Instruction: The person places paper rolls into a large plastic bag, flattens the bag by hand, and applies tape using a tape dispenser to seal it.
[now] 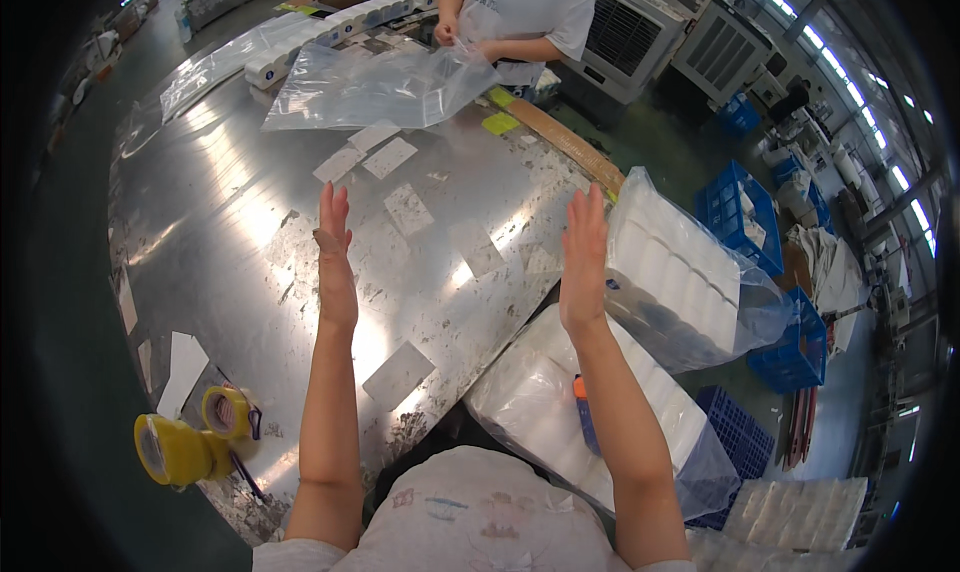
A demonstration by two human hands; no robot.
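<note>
My left hand (337, 267) is raised over the metal table (210, 262) with its fingers stretched upward and holds nothing. Opposite it, my right hand (583, 257) stands upright beyond the table's right edge, fingers straight and holding nothing. The palms face each other, wide apart. Closest to my right hand is a clear bag packed with white rolls (675, 257). A second such bag (530, 397) lies below it, partly behind my right forearm. Between my hands, pale paper rectangles (408, 210) lie on the scuffed metal.
Across the table a person in a white shirt (530, 17) handles a clear plastic bag (370, 87). A row of white rolls (340, 27) lines the far edge. Yellow tape rolls (175, 447) sit at the near left. Blue crates (740, 212) and air coolers (630, 32) stand to the right.
</note>
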